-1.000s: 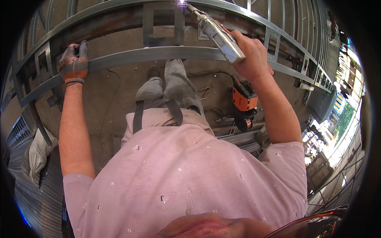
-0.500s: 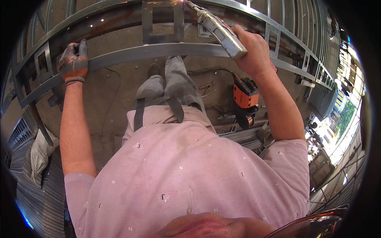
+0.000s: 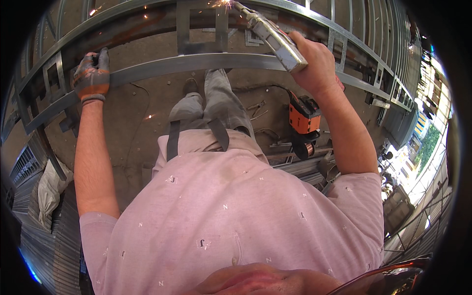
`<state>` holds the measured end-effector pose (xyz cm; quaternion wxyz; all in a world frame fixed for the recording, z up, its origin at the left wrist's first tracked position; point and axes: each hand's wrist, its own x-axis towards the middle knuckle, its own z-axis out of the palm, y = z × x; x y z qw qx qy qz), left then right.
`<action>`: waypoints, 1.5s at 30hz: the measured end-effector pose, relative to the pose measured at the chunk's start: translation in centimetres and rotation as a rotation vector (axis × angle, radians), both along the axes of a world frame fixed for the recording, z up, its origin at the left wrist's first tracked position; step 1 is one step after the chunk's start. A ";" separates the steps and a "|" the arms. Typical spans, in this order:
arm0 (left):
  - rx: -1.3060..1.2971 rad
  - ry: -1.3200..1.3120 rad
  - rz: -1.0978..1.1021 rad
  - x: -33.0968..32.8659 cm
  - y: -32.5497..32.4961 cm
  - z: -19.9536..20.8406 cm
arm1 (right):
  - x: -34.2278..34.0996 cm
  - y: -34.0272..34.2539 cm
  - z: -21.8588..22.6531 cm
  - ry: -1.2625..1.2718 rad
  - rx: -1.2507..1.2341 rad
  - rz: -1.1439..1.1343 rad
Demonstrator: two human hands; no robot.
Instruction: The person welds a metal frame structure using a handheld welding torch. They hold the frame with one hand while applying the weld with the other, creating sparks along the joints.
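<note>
My right hand point(image 3: 317, 64) is closed round the handle of a welding gun point(image 3: 275, 44) with a worn, pale metal body. Its nozzle points up and left, and sparks point(image 3: 223, 3) fly at the tip by the top edge of the picture. Under that tip is a square plate with a cut-out point(image 3: 184, 37), set between two rails of a metal frame. My left hand point(image 3: 92, 78), in a grey and orange glove, grips the frame's near rail point(image 3: 191, 62) at the left. Its fingers curl over the metal, and its thumb sticks up.
On the floor at the right stands an orange and black wire feeder point(image 3: 304, 118) with a wire spool point(image 3: 303, 149) and a cable. Pliers point(image 3: 256, 108) lie beside it. Metal tubes point(image 3: 400, 59) are racked at the far right; a white sack point(image 3: 51, 189) hangs at the left.
The sparks at the nozzle have spread and fly in other places, one now above the floor near my legs. The gun has shifted very slightly right. My left hand stays put.
</note>
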<state>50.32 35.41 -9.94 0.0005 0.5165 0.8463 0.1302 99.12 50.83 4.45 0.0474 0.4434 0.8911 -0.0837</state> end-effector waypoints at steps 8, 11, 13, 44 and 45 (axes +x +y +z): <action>-0.005 -0.006 0.005 0.2 0.0 0.2 | 0.1 -0.2 0.7 0.041 0.008 0.030; 0.004 0.008 -0.007 0.2 0.0 0.1 | -0.6 -0.6 1.6 -0.006 -0.013 -0.009; -0.015 -0.006 -0.005 -0.1 -0.1 -0.3 | -1.4 -0.7 2.1 0.008 -0.010 0.011; -0.079 -0.070 0.003 1.0 0.1 0.7 | -9.3 -1.4 -0.1 -0.040 -0.075 0.073; -0.085 -0.079 0.008 1.2 0.2 0.8 | -9.3 -1.4 0.0 -0.050 -0.079 0.061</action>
